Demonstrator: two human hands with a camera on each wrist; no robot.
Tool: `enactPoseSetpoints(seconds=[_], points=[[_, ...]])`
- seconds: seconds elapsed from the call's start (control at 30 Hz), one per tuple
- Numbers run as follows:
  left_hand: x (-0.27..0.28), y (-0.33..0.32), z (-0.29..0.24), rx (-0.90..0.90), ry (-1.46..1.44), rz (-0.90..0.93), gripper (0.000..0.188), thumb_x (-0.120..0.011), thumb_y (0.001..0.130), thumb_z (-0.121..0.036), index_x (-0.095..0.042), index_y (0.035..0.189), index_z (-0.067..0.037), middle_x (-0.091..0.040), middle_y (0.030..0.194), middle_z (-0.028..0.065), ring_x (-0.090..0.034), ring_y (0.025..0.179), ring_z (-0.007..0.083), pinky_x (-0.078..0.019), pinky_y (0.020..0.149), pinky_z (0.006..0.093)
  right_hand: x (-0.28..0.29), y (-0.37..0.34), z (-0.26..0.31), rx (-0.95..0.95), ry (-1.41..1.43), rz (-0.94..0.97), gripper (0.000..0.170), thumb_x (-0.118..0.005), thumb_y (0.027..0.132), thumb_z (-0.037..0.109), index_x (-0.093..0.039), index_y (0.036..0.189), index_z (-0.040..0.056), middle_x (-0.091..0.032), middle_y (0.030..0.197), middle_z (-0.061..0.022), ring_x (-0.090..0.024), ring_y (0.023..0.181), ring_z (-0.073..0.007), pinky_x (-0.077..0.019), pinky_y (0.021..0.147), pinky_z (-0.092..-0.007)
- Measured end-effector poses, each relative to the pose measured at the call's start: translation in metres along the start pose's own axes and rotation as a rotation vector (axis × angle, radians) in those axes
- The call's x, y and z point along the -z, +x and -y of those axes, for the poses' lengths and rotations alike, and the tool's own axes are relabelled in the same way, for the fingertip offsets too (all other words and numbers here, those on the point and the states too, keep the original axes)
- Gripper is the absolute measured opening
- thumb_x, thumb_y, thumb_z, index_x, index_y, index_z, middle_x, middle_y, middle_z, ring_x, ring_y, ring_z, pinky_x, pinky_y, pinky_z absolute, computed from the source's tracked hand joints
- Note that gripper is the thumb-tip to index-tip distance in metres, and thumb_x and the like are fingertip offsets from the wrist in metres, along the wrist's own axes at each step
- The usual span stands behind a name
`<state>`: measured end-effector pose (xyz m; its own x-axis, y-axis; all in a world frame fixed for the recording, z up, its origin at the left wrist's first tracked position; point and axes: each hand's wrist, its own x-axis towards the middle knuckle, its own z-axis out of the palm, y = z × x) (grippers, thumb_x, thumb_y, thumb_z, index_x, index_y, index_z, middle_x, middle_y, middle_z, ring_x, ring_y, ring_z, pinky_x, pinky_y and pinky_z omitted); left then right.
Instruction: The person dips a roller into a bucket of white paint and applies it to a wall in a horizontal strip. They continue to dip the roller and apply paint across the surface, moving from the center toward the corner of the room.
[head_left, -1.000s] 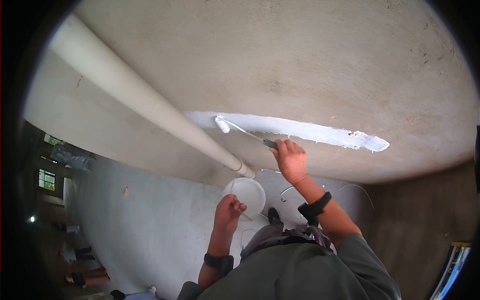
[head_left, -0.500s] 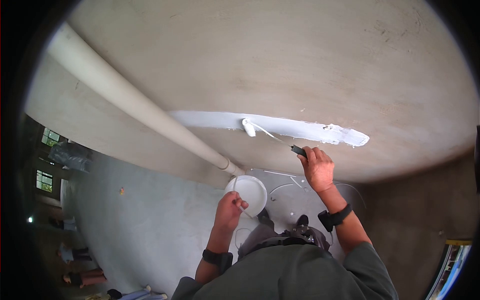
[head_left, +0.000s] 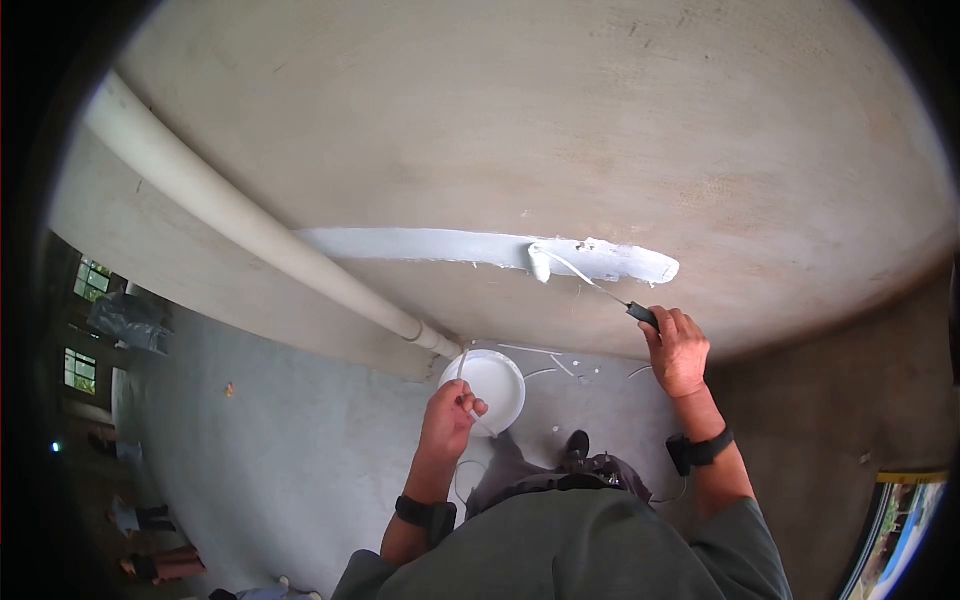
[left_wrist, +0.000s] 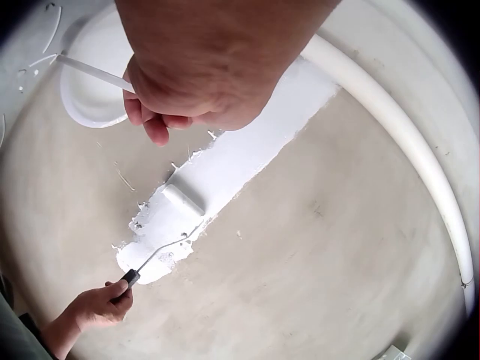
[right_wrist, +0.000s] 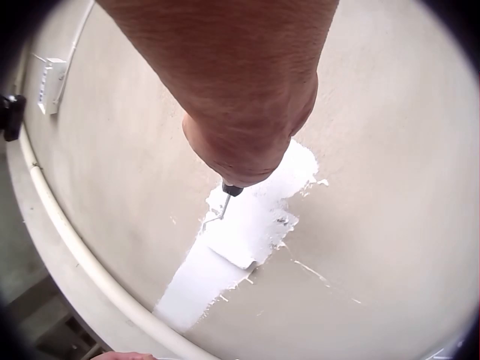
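My right hand [head_left: 682,354] grips the dark handle of a paint roller [head_left: 540,264], which lies against the bare wall [head_left: 480,140]. Under the roller runs a long white painted band [head_left: 420,243], with ragged edges toward its right end. Low at the left, my left hand [head_left: 447,420] holds the thin white handle of a white bucket [head_left: 522,390]. In the left wrist view that bucket handle [left_wrist: 94,73] passes into the curled fingers, with the bucket below partly hidden by the hand. The right wrist view shows the roller sleeve [right_wrist: 231,253] on the band.
A thick pale pipe [head_left: 250,218] runs along the wall at the left, past the band's left end. Thin white strips and a cable lie on the grey floor [head_left: 300,420]. A few people stand far off at lower left, near windows [head_left: 80,370].
My right hand has drawn the roller rightward along the painted band, toward its ragged end. My left hand keeps hold of the bucket handle, and the head view has shifted slightly.
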<state>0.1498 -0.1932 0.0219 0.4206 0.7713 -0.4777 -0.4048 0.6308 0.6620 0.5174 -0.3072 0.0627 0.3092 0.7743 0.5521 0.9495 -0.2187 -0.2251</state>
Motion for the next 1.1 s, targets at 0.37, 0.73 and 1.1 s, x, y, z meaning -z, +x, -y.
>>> enactPoseSetpoints(seconds=[0.37,0.73,1.1], points=[[-0.041,-0.001,0.044,0.033,-0.023,-0.003,0.014,-0.058,0.099,-0.018,-0.058,0.089,-0.009,-0.05,0.071,0.0022,-0.053,0.072,0.0213,-0.0471,0.082,0.042,0.06,-0.022,-0.084,-0.037,-0.062,-0.004,0.027,-0.079,0.084,0.021,-0.064,0.106,0.0128,-0.061,0.083,-0.0053,-0.064,0.075,-0.0277,-0.0526,0.063,-0.042],[-0.062,-0.012,0.047,0.045,0.006,0.038,0.017,-0.054,0.102,-0.02,-0.059,0.09,-0.009,-0.051,0.072,0.0012,-0.056,0.073,0.0194,-0.049,0.083,0.0421,0.056,-0.009,-0.082,0.011,0.016,-0.011,0.026,-0.08,0.083,0.02,-0.066,0.104,0.0114,-0.063,0.085,-0.0055,-0.064,0.076,-0.0274,-0.0535,0.065,-0.0408],[-0.056,0.0,0.04,0.046,0.006,0.045,0.012,-0.057,0.099,-0.016,-0.061,0.09,-0.009,-0.052,0.074,0.0013,-0.052,0.07,0.0191,-0.0474,0.08,0.0416,0.067,0.003,-0.077,-0.005,0.05,0.027,0.024,-0.08,0.083,0.019,-0.068,0.102,0.0106,-0.066,0.086,-0.0054,-0.066,0.077,-0.0284,-0.0536,0.065,-0.0406]])
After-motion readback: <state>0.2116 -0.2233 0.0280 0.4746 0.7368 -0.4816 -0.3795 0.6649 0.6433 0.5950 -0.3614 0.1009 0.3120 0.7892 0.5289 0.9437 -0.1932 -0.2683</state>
